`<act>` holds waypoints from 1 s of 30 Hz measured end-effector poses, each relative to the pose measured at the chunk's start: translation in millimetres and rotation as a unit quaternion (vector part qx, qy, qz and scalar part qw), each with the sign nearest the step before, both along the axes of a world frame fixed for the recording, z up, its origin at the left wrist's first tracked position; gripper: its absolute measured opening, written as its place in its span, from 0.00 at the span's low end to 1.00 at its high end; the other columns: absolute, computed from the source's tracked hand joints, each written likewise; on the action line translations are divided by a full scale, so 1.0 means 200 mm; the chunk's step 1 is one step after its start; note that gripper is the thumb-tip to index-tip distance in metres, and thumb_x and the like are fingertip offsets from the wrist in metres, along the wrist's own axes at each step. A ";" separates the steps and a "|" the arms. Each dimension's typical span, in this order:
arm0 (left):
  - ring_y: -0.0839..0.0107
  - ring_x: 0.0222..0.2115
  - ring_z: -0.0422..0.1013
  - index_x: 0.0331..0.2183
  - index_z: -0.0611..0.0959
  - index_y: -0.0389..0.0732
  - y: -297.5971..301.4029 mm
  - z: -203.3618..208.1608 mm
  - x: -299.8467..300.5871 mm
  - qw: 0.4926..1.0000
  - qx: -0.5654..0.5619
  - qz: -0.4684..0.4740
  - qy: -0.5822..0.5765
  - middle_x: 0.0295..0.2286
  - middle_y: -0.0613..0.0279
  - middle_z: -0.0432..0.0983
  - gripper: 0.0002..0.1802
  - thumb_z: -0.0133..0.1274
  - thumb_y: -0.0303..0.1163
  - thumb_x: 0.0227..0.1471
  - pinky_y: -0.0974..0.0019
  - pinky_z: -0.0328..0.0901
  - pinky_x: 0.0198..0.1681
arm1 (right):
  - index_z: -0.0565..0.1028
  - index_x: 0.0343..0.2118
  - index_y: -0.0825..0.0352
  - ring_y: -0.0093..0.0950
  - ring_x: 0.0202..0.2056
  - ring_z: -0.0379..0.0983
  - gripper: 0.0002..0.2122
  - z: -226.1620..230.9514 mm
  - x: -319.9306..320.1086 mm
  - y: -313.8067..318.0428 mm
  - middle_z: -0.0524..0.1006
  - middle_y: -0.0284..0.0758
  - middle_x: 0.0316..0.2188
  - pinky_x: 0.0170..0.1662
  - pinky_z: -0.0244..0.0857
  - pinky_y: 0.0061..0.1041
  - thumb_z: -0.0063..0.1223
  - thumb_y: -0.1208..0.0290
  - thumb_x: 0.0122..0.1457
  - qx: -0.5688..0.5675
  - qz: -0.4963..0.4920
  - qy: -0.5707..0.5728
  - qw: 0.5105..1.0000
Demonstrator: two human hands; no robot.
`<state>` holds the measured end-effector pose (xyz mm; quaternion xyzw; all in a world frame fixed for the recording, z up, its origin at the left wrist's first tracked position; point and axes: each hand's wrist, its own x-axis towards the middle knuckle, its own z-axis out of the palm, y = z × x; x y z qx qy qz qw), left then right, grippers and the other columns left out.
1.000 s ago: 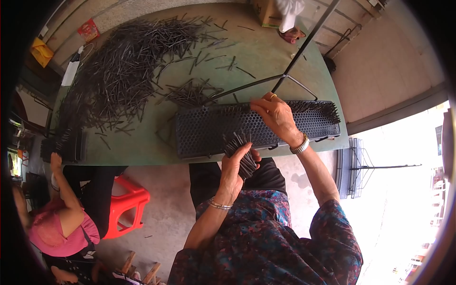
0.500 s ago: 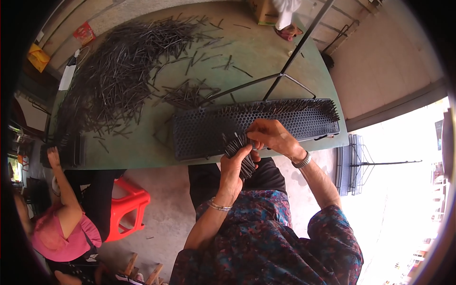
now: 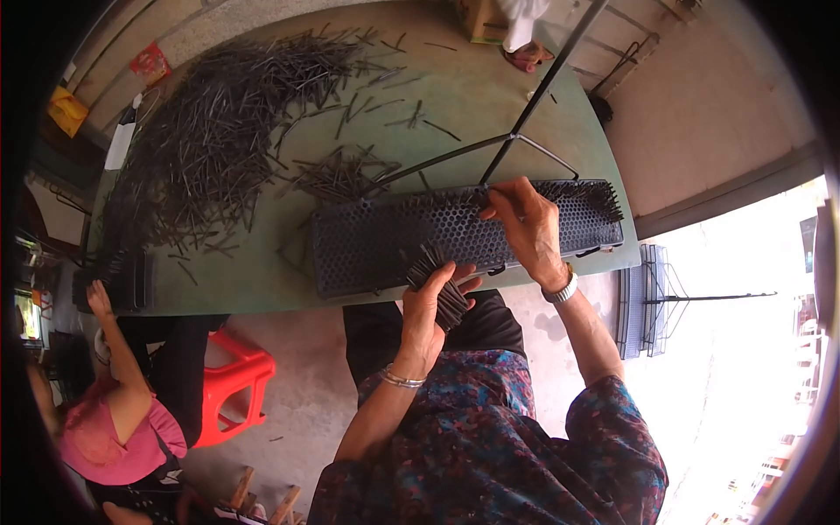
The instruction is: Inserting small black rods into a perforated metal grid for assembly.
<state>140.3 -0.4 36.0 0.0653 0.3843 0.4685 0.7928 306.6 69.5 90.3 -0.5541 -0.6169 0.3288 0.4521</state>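
Observation:
My left hand (image 3: 423, 313) is closed round a bundle of thin dark sticks (image 3: 451, 303), just off the table's near edge. My right hand (image 3: 532, 232) is over a dark rack (image 3: 350, 254) full of round holes, its thumb and fingers pinched together near the far rows. What the pinch holds is too small and dark to make out. Rows of dark sticks (image 3: 599, 199) stand in the holes along the rack's far side and right end. A thin metal frame (image 3: 512, 137) rises from the rack's far edge.
A big heap of dark sticks (image 3: 219, 122) covers the left of the green table (image 3: 394, 131), with a smaller pile (image 3: 341, 172) beside the rack. At the left, a co-worker's hand (image 3: 99, 299) touches another dark rack. A red stool (image 3: 234, 385) stands below the table.
My right hand has moved away from the bundle, up and right to the rack's far rows. My left hand stays in nearly the same place with the sticks.

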 end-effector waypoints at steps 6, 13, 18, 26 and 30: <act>0.59 0.41 0.75 0.40 0.77 0.39 0.00 -0.04 0.01 0.997 -0.004 -0.017 -0.071 0.39 0.50 0.77 0.12 0.53 0.36 0.57 0.52 0.72 0.42 | 0.72 0.35 0.71 0.25 0.29 0.80 0.03 -0.10 0.01 0.12 0.79 0.37 0.25 0.30 0.69 0.21 0.52 0.78 0.59 0.122 -0.016 -0.115 0.986; 0.62 0.34 0.76 0.39 0.78 0.40 0.00 -0.05 0.00 0.999 -0.015 -0.029 -0.043 0.34 0.54 0.78 0.13 0.55 0.37 0.55 0.54 0.74 0.38 | 0.72 0.35 0.72 0.28 0.29 0.80 0.03 -0.11 0.00 0.14 0.78 0.39 0.26 0.30 0.69 0.23 0.52 0.79 0.59 0.123 0.004 -0.095 0.988; 0.65 0.30 0.77 0.38 0.79 0.40 0.00 -0.02 0.00 1.000 -0.008 -0.026 -0.015 0.31 0.55 0.79 0.11 0.56 0.36 0.55 0.60 0.74 0.32 | 0.74 0.35 0.71 0.27 0.29 0.79 0.03 -0.17 0.03 0.15 0.77 0.38 0.28 0.30 0.69 0.23 0.53 0.78 0.58 0.120 0.027 -0.138 0.983; 0.66 0.29 0.77 0.36 0.79 0.41 0.00 0.00 -0.01 1.000 -0.019 -0.016 -0.010 0.30 0.55 0.79 0.10 0.57 0.36 0.54 0.62 0.74 0.30 | 0.80 0.37 0.64 0.35 0.36 0.73 0.09 -0.16 0.00 0.13 0.75 0.35 0.34 0.39 0.68 0.30 0.60 0.73 0.53 0.225 -0.024 -0.316 0.922; 0.66 0.29 0.77 0.35 0.79 0.40 -0.01 0.01 0.00 1.000 -0.008 -0.008 -0.003 0.28 0.57 0.79 0.10 0.57 0.35 0.54 0.62 0.74 0.30 | 0.80 0.39 0.64 0.36 0.37 0.72 0.11 -0.17 0.01 0.08 0.75 0.34 0.34 0.40 0.67 0.31 0.60 0.70 0.53 0.204 -0.045 -0.369 0.905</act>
